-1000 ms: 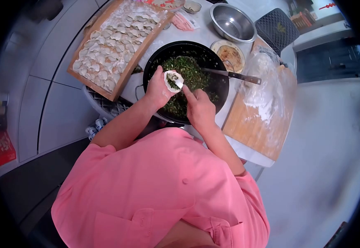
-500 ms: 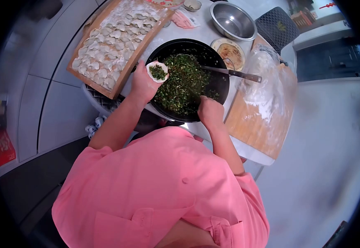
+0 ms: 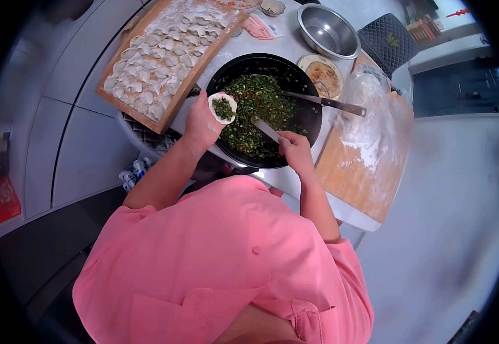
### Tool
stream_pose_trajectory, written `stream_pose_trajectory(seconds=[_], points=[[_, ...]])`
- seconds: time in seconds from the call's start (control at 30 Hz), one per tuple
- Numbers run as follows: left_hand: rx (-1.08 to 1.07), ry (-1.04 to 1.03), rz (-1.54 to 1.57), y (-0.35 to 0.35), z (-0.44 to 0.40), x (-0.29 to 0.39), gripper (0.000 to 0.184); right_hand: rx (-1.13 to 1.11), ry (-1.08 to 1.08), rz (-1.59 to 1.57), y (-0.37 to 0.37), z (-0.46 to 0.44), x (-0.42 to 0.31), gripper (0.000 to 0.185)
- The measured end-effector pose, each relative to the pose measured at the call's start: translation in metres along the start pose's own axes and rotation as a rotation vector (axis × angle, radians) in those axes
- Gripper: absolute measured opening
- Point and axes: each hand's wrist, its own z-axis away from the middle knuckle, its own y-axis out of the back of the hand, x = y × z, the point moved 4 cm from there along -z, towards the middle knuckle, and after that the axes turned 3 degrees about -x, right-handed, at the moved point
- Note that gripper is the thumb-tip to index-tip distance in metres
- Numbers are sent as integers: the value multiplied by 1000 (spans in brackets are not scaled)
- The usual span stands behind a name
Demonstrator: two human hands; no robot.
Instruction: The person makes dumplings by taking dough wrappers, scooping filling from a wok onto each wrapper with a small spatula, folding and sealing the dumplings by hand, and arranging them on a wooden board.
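My left hand (image 3: 202,123) holds a round dumpling wrapper (image 3: 232,106) at the left rim of a large black pan (image 3: 308,136). A mound of chopped green filling (image 3: 222,108) sits on the wrapper. In my right hand (image 3: 296,150) is a flat metal spreader (image 3: 268,130), its blade pointing up and left over the green filling (image 3: 256,100) in the pan. The spreader's tip is close to the wrapper but apart from it. A spatula with a dark handle (image 3: 344,107) rests across the pan's right rim.
A floured wooden board (image 3: 172,114) with rows of dumplings (image 3: 158,63) lies at left. Behind the pan stand a steel bowl (image 3: 329,33) and a plate with a flatbread (image 3: 323,77). At right, a plastic bag (image 3: 367,109) covers part of another wooden board (image 3: 355,183).
My right hand has lifted out of the filling and turned, bringing the spreader's blade into view. The whole view has shifted slightly; my left hand still holds the filled wrapper.
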Motion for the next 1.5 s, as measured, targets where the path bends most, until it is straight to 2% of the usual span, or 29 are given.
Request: stream_pose_trajectory(seconds=[0.17, 0.27, 0.33, 0.37, 0.4, 0.47, 0.5, 0.7, 0.8, 0.83, 0.93, 1.0, 1.07, 1.1, 1.13, 1.2, 1.23, 1.27, 1.33, 1.4, 1.47, 1.5], points=[[-55, -107, -346, 2, 3, -11, 44, -30, -5, -214, 3, 7, -7, 25], [-107, 24, -305, 6, -2, -23, 45, -21, 49, -213, -4, 18, -23, 24], [28, 234, 57, -25, 10, -22, 49, 139, 348, 38, -10, 25, -36, 23], [75, 292, 91, -30, 12, -23, 51, 260, 602, 261, -14, 30, -44, 28], [73, 293, 89, -30, 11, -24, 51, 263, 603, 260, -16, 34, -50, 28], [-16, 311, 155, -31, 9, -26, 53, 301, 647, 699, -26, 49, -67, 38], [-16, 311, 154, -32, 8, -26, 53, 298, 673, 735, -32, 48, -62, 43], [65, 265, 163, -21, 2, -20, 54, 270, 663, 800, -34, 51, -57, 43], [61, 153, 176, -13, 0, -7, 53, 286, 639, 826, -25, 56, -51, 43], [-79, 3, -64, -8, -2, 1, 54, 276, 591, 881, -22, 55, -46, 41], [-234, -79, -226, -14, -2, 11, 55, 329, 533, 974, -19, 42, -32, 37], [64, 144, 168, -19, 5, 4, 56, 284, 457, 981, -20, 29, -25, 34], [30, 198, 201, -23, 9, -3, 57, 278, 634, 931, -23, 28, -31, 32], [0, 251, 235, -24, 10, -6, 57, 302, 702, 793, -25, 32, -43, 29], [1, 250, 236, -25, 12, -7, 57, 300, 703, 794, -27, 36, -56, 29], [-108, 334, 204, -31, 17, -12, 59, 236, 924, 540, -28, 50, -80, 26], [-160, 352, 205, -31, 17, -15, 59, 221, 960, 513, -29, 52, -84, 24], [-162, 352, 206, -32, 18, -17, 59, 221, 961, 514, -29, 51, -87, 24], [-291, 234, -79, -41, 23, -18, 58, 178, 985, 574, -32, 48, -92, 24], [-297, 177, -234, -53, 31, -15, 57, 200, 989, 566, -32, 46, -94, 24], [-137, 390, 134, -50, 31, -22, 57, 207, 956, 517, -29, 45, -97, 25], [-151, 389, 135, -49, 31, -23, 57, 203, 957, 517, -28, 45, -96, 25]])
